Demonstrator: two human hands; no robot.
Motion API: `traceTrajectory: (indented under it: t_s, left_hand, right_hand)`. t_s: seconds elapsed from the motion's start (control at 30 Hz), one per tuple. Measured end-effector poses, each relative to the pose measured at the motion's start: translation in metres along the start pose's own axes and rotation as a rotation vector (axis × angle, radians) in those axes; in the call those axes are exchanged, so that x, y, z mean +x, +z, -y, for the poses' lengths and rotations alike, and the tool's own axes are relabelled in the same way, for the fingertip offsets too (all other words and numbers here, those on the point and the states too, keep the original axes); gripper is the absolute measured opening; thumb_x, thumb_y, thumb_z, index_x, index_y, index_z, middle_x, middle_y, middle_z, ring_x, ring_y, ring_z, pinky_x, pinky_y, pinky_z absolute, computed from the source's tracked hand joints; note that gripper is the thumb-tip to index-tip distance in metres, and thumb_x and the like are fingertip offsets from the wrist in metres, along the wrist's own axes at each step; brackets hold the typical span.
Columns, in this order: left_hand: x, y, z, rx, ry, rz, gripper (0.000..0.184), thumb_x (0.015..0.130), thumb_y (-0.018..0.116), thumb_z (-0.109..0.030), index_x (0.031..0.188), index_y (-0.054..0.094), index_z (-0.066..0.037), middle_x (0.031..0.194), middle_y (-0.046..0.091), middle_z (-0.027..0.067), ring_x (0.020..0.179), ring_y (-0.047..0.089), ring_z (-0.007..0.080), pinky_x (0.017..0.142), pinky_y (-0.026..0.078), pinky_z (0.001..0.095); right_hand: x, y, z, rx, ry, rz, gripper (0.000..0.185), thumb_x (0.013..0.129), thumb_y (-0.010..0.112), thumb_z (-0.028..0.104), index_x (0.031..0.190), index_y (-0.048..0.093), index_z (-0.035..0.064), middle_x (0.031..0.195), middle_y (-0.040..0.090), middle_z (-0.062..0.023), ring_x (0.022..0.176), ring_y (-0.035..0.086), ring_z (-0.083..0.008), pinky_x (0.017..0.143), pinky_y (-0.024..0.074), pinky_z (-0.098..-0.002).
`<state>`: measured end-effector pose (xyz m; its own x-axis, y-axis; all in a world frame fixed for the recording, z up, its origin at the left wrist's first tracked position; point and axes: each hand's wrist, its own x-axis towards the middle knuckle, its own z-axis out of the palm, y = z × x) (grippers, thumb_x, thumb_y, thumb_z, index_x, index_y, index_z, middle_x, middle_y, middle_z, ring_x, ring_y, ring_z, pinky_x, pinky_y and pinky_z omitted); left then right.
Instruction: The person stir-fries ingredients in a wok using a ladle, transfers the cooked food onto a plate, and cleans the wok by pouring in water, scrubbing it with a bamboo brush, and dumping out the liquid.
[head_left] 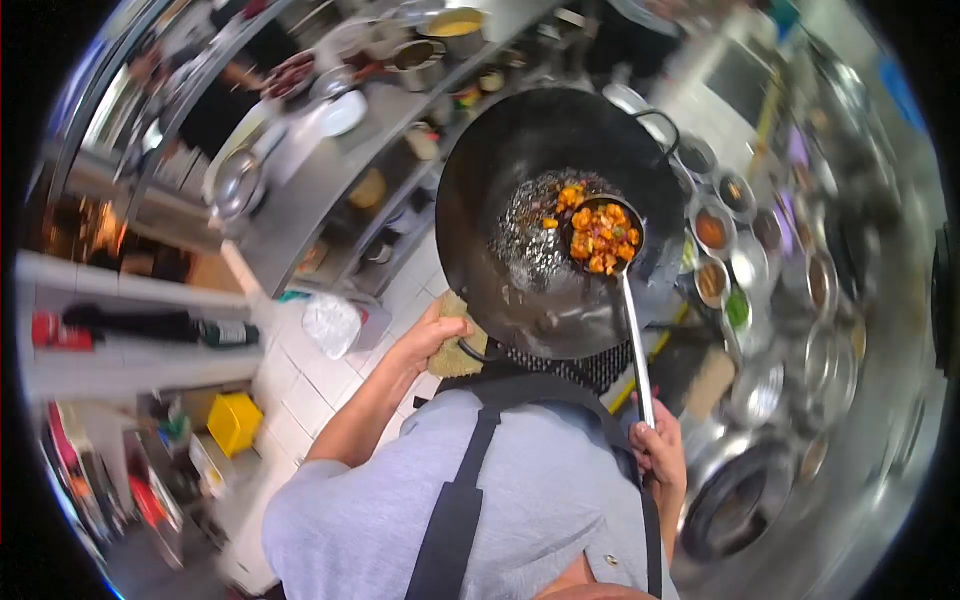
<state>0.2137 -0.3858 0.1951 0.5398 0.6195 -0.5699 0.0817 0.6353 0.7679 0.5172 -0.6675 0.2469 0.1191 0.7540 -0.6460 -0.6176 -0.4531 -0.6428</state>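
Note:
A large dark wok [480,190] is tilted in front of me. My left hand [436,338] is closed around a yellowish folded cloth [460,345] at the wok's near loop handle. In my right hand [657,442] is the long metal handle of a ladle [637,345], gripped near its end. The ladle's bowl is inside the wok, heaped with orange-brown diced food [605,240]. A few more pieces lie in the wok just beyond the bowl, beside a shiny, bubbly patch of oil or liquid [530,235]. The wok's far loop handle is free of any hand.
Small bowls of seasonings [713,230] crowd the counter to my right, near a dark burner ring [740,500]. A steel shelf unit [330,165] with pots stands at the front left. A plastic-covered tub [335,325] and a yellow container [235,424] are at left. Another person's arm shows upper left.

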Motion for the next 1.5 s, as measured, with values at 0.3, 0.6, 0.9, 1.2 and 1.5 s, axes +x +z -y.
traceTrajectory:
  t_s: [0.3,0.6,0.9,1.2,1.5]
  left_hand:
    - [-0.017,-0.172,0.015,-0.403,0.23,-0.358,0.052,0.076,0.062,-0.004,0.126,0.052,0.003,0.107,0.065,0.0096,0.093,0.067,0.0199,0.082,0.058,0.0345]
    - [-0.026,-0.187,0.021,-0.679,0.341,-0.709,0.048,0.076,0.059,-0.005,0.123,0.053,0.0,0.105,0.066,0.0122,0.089,0.07,0.0251,0.076,0.062,0.0411]
    - [0.013,-0.11,0.026,-1.033,0.411,-1.121,0.036,0.079,0.063,-0.015,0.113,0.059,-0.004,0.097,0.068,0.0117,0.08,0.07,0.0267,0.07,0.061,0.0396]
    - [0.046,-0.05,0.023,-1.276,0.584,-1.217,0.034,0.081,0.061,-0.011,0.114,0.06,-0.004,0.104,0.069,0.0132,0.093,0.068,0.0285,0.085,0.057,0.0401]
    - [0.056,-0.046,0.022,-1.292,0.53,-1.417,0.031,0.08,0.062,-0.011,0.11,0.058,-0.005,0.098,0.066,0.0132,0.084,0.068,0.0283,0.071,0.061,0.0414]
  right_hand:
    - [0.183,0.159,0.081,-0.236,0.248,0.287,0.048,0.092,0.061,0.016,0.137,0.048,0.0066,0.064,0.041,0.0011,0.04,0.034,-0.0042,0.036,0.0297,-0.0223]
    - [0.319,0.249,0.174,-0.283,0.341,0.65,0.047,0.096,0.059,0.015,0.14,0.046,0.0047,0.068,0.04,0.0014,0.041,0.035,-0.0029,0.035,0.031,-0.0206]
    - [0.491,0.336,0.246,-0.423,0.306,0.818,0.042,0.098,0.056,0.013,0.138,0.047,0.0025,0.067,0.04,0.004,0.041,0.032,0.0002,0.033,0.0276,-0.0184]
    - [0.644,0.371,0.183,-0.521,0.293,0.867,0.031,0.096,0.053,0.006,0.125,0.045,0.0099,0.066,0.043,-0.001,0.041,0.036,-0.0074,0.036,0.0312,-0.0259]
    - [0.662,0.359,0.161,-0.671,0.158,0.808,0.029,0.096,0.053,0.006,0.125,0.046,0.0074,0.062,0.043,-0.0005,0.039,0.038,-0.0081,0.034,0.0319,-0.0273]
